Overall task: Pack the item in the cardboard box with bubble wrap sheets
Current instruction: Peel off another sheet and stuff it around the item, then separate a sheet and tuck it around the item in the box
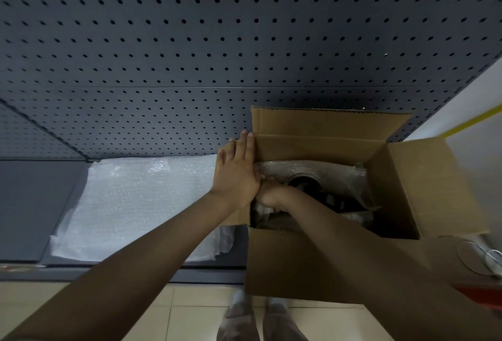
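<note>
An open cardboard box (304, 264) stands on a grey shelf, its flaps raised. Inside lies a dark round item (307, 181) under a clear bubble wrap sheet (339, 174). My left hand (236, 174) lies flat against the outside of the box's left flap, fingers together and pointing up. My right hand (271, 196) reaches down into the box at its left side, fingers curled into the wrap beside the item; the fingertips are hidden. A stack of white bubble wrap sheets (141, 204) lies on the shelf to the left of the box.
A grey pegboard wall (217, 41) rises behind the shelf (32, 204). A clear tape roll (478, 256) sits at the right of the box, with a red object (486, 297) below it. My feet show on the tiled floor (190, 313) below the shelf edge.
</note>
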Tool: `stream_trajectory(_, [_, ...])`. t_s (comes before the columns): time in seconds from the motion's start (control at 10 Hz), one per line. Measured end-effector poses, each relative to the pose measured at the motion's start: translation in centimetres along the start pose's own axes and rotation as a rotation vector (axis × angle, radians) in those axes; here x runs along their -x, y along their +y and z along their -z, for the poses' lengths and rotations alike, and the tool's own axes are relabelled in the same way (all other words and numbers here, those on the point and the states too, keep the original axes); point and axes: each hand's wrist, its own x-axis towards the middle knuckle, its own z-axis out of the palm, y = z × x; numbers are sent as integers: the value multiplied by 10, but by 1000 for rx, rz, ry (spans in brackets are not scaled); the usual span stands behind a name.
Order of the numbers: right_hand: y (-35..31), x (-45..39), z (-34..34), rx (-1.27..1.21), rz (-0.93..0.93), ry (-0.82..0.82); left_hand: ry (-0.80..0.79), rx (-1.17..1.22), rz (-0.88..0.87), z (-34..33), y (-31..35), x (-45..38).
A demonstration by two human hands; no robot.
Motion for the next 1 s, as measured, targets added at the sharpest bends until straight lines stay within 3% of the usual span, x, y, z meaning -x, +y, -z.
stream_trajectory(0.2, [2, -2, -1, 41, 5, -7, 7, -18, 4, 2, 2, 1])
stream_trajectory(0.3, [3, 1, -4, 35, -11, 106, 1, -22, 8, 2, 3, 2])
stream_trajectory(0.4, [3, 11, -4, -54, -38, 109, -12, -17, 7, 2, 4, 1])
stream_trajectory(0.5, [-1, 11, -1, -79, -38, 10, -5, -44, 8, 3, 3, 1])
stream_trajectory(0.8, [-3, 40, 9, 66, 13, 36, 24, -256, -2, 13, 5, 7])
stream_trajectory(1.0, [-5, 53, 31, -7, -26, 285, 57, -249, -23, 30, 1, 22])
